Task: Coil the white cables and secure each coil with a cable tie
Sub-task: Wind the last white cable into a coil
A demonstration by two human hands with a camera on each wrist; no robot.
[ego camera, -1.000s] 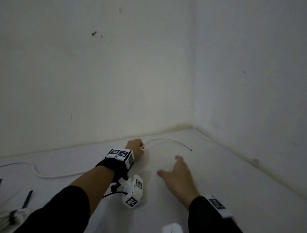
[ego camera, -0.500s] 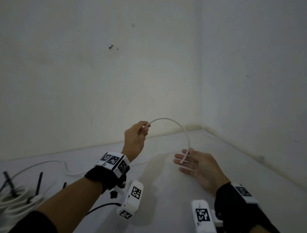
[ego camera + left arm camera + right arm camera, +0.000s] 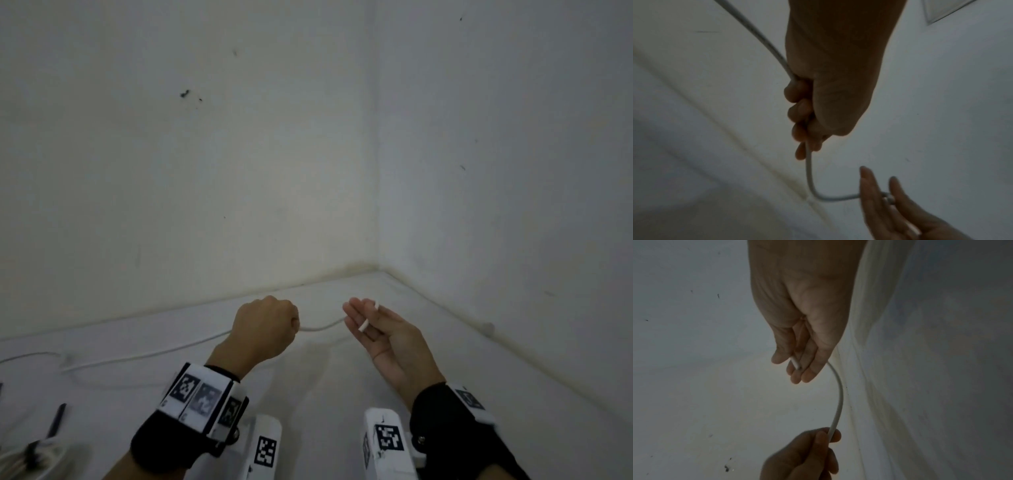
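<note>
My left hand (image 3: pixel 270 327) is closed in a fist round a thin white cable (image 3: pixel 320 328) a little above the white tabletop. The left wrist view shows the cable (image 3: pixel 808 170) entering the fist (image 3: pixel 818 100) at the top and leaving past the fingertips. A short slack span runs to my right hand (image 3: pixel 380 332), held palm up with straight fingers. The cable end (image 3: pixel 363 323) is threaded and pinched between those fingers. In the right wrist view the cable tip (image 3: pixel 796 365) pokes out on the palm side.
The rest of the cable (image 3: pixel 137 356) trails left across the table (image 3: pixel 325 394). A black cable tie (image 3: pixel 56 419) and a tied white coil (image 3: pixel 27 459) lie at the lower left. Two walls meet in a corner (image 3: pixel 376 270) close behind the hands.
My left hand came down from its raised position, and the cable's high arch flattened into a low slack span. The cable end is now pinched between my right fingers.
</note>
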